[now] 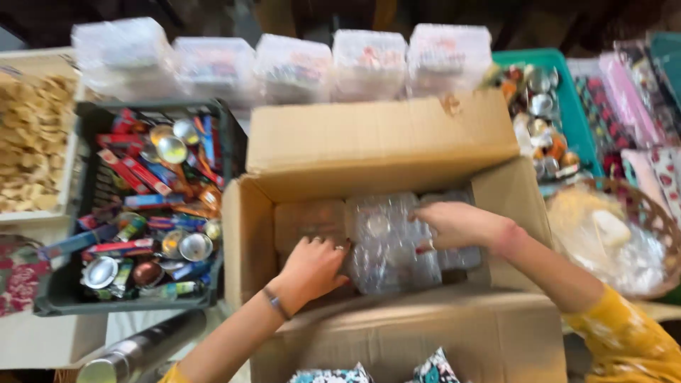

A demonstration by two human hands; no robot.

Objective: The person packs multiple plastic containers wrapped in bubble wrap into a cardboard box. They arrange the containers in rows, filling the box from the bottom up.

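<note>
Inside cardboard box (376, 149) | both hands, left hand (312, 266), right hand (457, 223), closed on clear plastic pack (390, 245) | long axis left-right

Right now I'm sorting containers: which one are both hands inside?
The open cardboard box in the middle; the dark crate, green bin and wicker basket go untouched.

An open brown cardboard box (383, 142) sits in the middle, with clear plastic packs (390, 245) inside. Behind it stands a row of clear lidded plastic containers (284, 64). Pink patterned flat packets (631, 99) lie at far right.
</note>
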